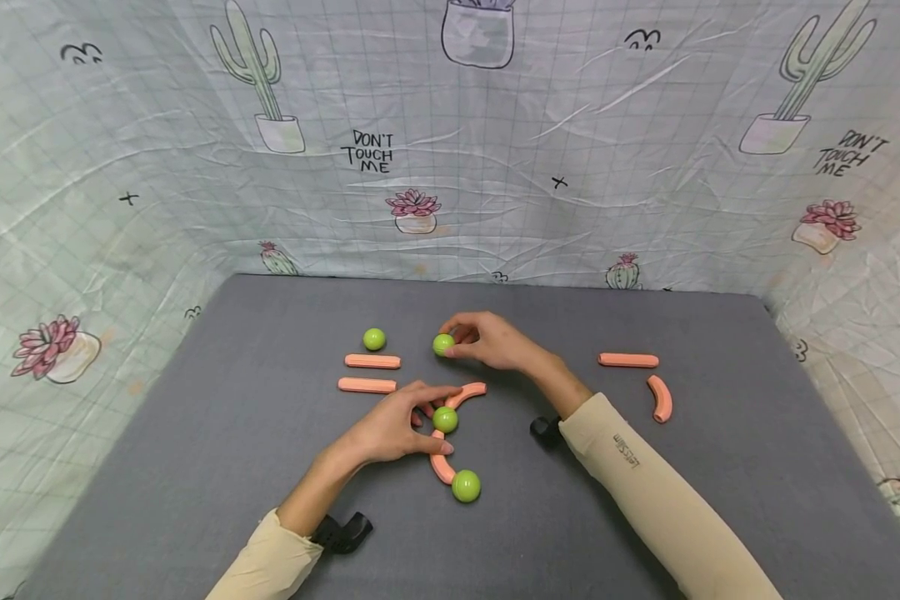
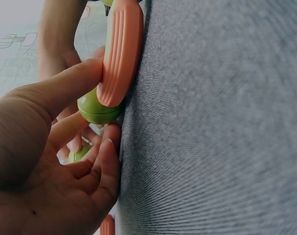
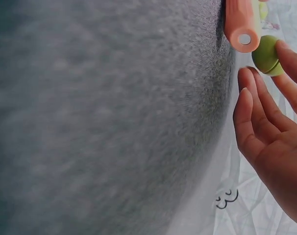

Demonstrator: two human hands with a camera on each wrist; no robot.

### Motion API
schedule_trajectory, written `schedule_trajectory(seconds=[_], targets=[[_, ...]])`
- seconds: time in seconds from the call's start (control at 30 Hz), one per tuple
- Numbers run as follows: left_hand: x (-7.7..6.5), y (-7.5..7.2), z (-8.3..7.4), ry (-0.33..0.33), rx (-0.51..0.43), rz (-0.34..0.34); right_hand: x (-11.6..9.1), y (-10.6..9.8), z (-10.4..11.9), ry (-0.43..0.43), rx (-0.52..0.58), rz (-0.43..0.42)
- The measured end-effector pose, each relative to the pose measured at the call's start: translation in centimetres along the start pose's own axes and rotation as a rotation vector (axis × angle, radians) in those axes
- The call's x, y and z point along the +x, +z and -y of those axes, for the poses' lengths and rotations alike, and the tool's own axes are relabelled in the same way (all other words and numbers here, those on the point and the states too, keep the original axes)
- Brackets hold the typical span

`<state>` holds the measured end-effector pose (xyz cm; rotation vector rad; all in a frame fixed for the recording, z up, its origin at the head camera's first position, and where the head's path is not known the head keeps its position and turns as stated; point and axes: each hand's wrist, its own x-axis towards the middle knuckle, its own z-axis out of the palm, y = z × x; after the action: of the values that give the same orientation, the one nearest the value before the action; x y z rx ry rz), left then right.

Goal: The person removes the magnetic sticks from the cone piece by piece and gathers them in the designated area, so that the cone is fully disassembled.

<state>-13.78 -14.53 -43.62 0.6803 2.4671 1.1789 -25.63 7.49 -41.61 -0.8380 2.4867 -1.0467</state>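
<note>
Near the middle of the table, a lower curved orange tube [image 1: 442,468], a green ball [image 1: 446,419] and an upper curved orange tube [image 1: 471,392] form a chain. A second green ball [image 1: 466,486] sits at its near end. My left hand [image 1: 390,425] holds the chain around its middle ball. The thumb lies on the lower tube [image 2: 121,54] and a finger reaches the upper one. Beyond the chain's far end, my right hand [image 1: 495,340] pinches another green ball [image 1: 442,345] between thumb and fingers; that ball [image 3: 267,54] also shows in the right wrist view.
Left of the hands lie a loose green ball [image 1: 374,338] and two straight orange tubes, one farther [image 1: 372,361] and one nearer [image 1: 367,385]. On the right are another straight tube [image 1: 628,360] and a curved tube [image 1: 660,398]. A patterned cloth [image 1: 495,167] surrounds the grey table [image 1: 195,467].
</note>
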Motion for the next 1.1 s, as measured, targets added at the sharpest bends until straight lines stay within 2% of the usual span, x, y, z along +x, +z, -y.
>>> schedule_trajectory(seconds=[0.3,0.5,0.77,1.1], targets=[[0.1,0.1,0.0,-0.004,-0.005,-0.004,1.8,0.3,0.9,-0.007,-0.023,0.020],[0.1,0.1,0.2,0.019,0.011,-0.002,2.9,0.7,1.5,-0.020,-0.052,0.035],[-0.1,0.2,0.3,0.035,0.014,-0.014,4.0,1.4,2.0,-0.030,-0.035,0.052],[0.0,0.1,0.3,0.005,-0.008,-0.019,5.2,2.2,2.4,-0.025,-0.025,0.071]])
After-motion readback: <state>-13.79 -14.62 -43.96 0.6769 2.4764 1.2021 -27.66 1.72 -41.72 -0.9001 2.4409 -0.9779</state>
